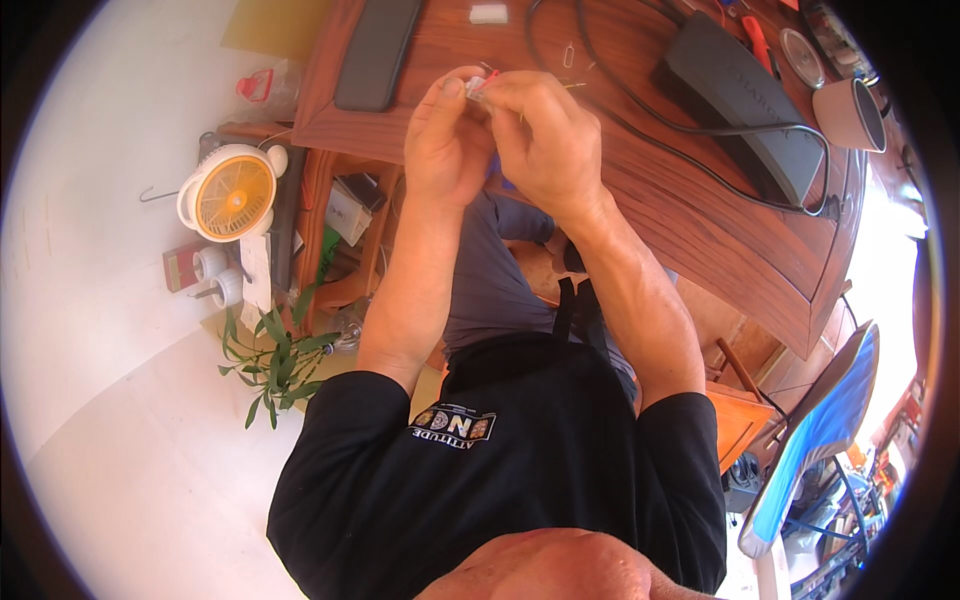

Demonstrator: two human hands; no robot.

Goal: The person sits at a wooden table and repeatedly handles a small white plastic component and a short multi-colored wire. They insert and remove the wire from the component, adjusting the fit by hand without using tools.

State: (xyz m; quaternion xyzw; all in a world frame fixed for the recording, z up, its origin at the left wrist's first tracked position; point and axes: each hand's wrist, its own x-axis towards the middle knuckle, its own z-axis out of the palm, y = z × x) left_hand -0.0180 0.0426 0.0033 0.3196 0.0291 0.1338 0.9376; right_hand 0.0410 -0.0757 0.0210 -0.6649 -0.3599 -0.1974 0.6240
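Count: left hand (447, 130) + right hand (550, 130) = 2, 12 o'clock. Tabletop (700, 235): white block (489, 14), 1, 12 o'clock; black case (725, 110), 1, 2 o'clock. Fan (235, 193), 1, 10 o'clock. Leafy plant (283, 365), 1, 8–9 o'clock.

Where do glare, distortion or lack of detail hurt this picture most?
In the head view, the bright patch at the right is blown out to white; in the head view, the front edge of the desk bows and the corners go black; in the head view, the white piece between left hand and right hand is too small to make out.
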